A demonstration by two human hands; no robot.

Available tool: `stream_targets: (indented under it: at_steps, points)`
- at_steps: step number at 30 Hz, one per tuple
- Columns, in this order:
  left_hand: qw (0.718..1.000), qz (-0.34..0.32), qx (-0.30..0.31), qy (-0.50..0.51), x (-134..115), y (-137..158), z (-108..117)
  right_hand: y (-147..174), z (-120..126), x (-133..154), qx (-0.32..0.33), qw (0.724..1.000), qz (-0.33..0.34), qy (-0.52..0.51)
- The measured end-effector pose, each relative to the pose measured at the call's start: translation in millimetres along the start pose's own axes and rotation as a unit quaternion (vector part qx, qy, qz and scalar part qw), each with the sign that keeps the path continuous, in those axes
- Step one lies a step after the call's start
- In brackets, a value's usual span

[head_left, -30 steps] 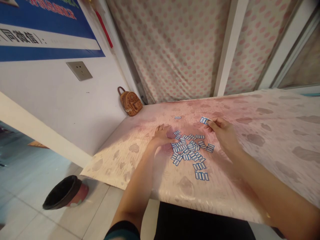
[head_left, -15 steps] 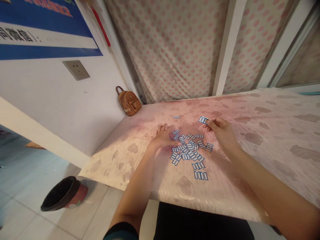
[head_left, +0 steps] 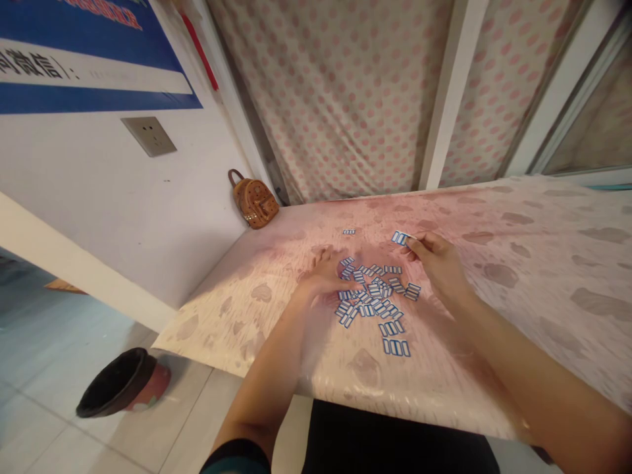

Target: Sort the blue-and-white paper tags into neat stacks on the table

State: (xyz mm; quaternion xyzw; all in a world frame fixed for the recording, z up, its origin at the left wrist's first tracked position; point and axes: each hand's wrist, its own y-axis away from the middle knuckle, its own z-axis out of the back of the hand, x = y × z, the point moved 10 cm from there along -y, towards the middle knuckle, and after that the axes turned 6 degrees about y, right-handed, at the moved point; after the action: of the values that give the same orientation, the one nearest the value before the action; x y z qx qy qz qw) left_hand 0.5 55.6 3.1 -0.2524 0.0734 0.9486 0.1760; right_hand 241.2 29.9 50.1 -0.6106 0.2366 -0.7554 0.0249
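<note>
Several small white pieces with blue stripes, flat like cards or labels, lie in an overlapping pile (head_left: 378,306) on the table. Between the thumb and fingers of my right hand (head_left: 434,260) is one such blue-and-white striped card (head_left: 400,238), raised beyond the pile's right side. My left hand (head_left: 328,273) rests at the pile's left edge with its fingers spread and the thumb reaching over the nearest pieces. A single striped piece (head_left: 349,232) lies apart, farther back. Two more lie at the near end, the closest being a striped piece (head_left: 396,347).
The table (head_left: 523,316) has a pale patterned cover. A small brown backpack-shaped bag (head_left: 255,203) leans against the wall at the back left. A dark-rimmed bin (head_left: 123,385) stands on the floor at left. Behind the table hangs a dotted curtain (head_left: 345,99).
My left thumb has shifted slightly right over the pile's edge. My right hand keeps its pinch on the card in nearly the same place.
</note>
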Motion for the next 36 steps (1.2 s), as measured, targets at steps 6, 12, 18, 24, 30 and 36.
stream_targets:
  at_steps: [6,12,18,24,30,36]
  points:
    - [1.000,0.004,0.004,-0.012,4,-3,-5,-1,0,-2,-0.002,1.000,0.000,-0.010]
    - [0.998,0.047,-0.020,-0.032,20,-3,6,-1,1,-3,-0.005,1.000,-0.005,-0.017]
    - [0.995,0.051,-0.062,-0.058,18,-2,15,1,-1,0,0.006,1.000,-0.011,-0.011]
    - [0.998,0.000,-0.067,-0.015,5,-1,18,-1,0,-3,0.002,1.000,-0.011,-0.021]
    - [0.998,-0.042,0.048,0.008,-10,0,-12,-2,-1,-6,0.005,1.000,-0.005,-0.011]
    - [1.000,-0.011,-0.005,-0.014,2,-3,1,-3,-2,-8,0.009,1.000,0.005,-0.001]
